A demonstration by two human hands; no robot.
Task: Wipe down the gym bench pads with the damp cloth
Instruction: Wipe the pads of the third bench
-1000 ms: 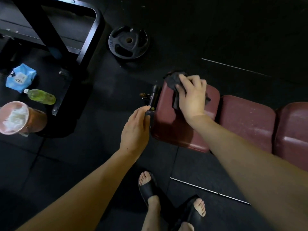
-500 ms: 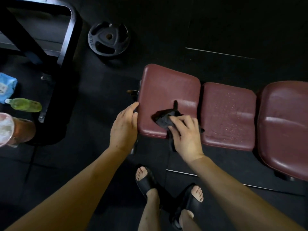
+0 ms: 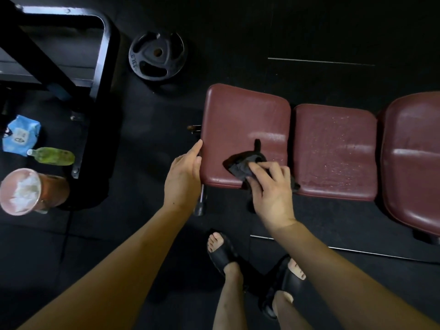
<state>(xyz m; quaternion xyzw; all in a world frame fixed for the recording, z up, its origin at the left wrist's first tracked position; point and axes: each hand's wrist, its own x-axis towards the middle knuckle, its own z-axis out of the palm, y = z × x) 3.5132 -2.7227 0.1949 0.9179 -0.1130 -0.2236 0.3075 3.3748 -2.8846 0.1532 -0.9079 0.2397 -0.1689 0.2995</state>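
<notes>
Three maroon pads (image 3: 245,120) form the worktop. Right hand (image 3: 271,191) presses a dark cloth (image 3: 240,165), fingers curled on it, at the left pad's near edge. Left hand (image 3: 183,177), fingers straight, rests against that pad's left side.

Bench pads: three maroon pads in a row, end pad (image 3: 245,129), middle pad (image 3: 335,151), right pad (image 3: 414,158).
On end pad: crumpled dark cloth (image 3: 240,166) near the front edge.
Floor (image 3: 238,44): dark mats.
On floor: weight plate (image 3: 157,55), green bottle (image 3: 51,156), blue packet (image 3: 21,135), bin (image 3: 26,191).
</notes>
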